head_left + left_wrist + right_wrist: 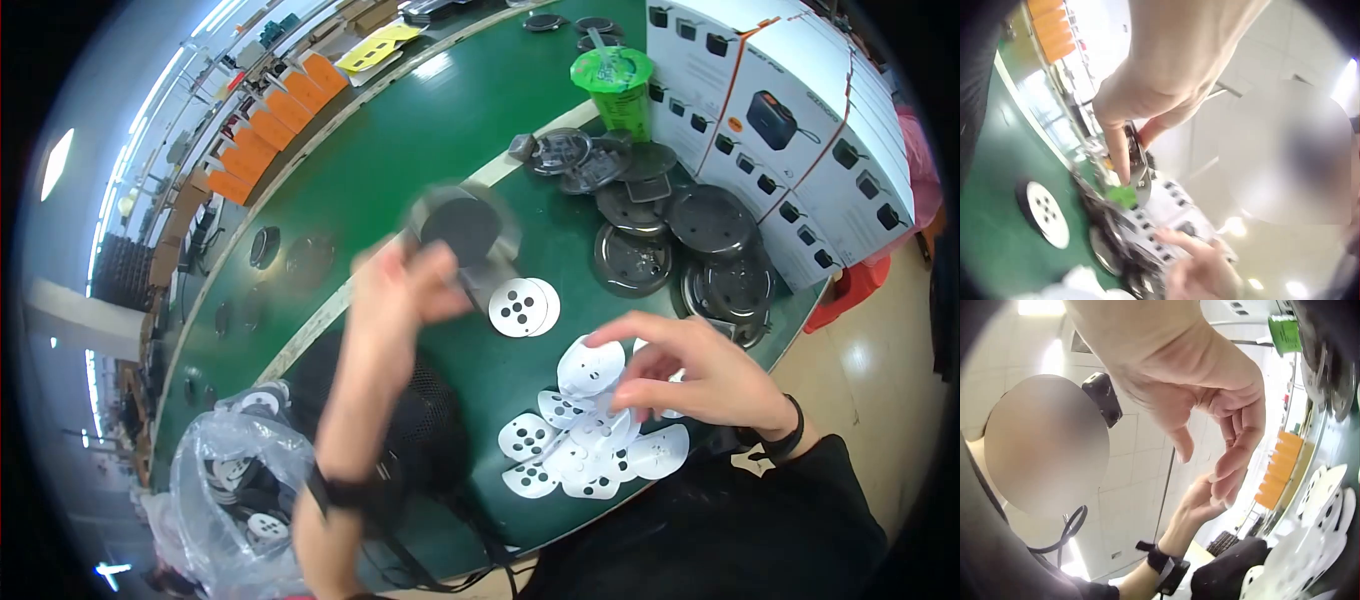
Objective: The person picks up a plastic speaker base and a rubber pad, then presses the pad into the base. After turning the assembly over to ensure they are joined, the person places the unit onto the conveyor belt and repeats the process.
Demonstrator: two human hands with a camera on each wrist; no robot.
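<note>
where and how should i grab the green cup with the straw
I'd grip the green cup round its body, just under the wider lid, coming from the left. It stands upright with the white boxes close on its right and dark round parts crowding the near side, while the straw sticks up from the top.

Green, glossy table (390, 130) is spreading across the head view, a pale strip (320, 320) crossing it. Row of upright orange bins (284, 110) is standing beyond the table's pale far edge, brown cardboard boxes (180, 218) sitting nearby. Right side: shiny beige floor (865, 345) is showing, a red plastic stool (850, 295) standing near the table. Overhead, a white panelled ceiling (1138, 469) is filling much of the right wrist view. Rectangular white light (58, 165) is glowing at far left; table surface is catching glare.
</note>
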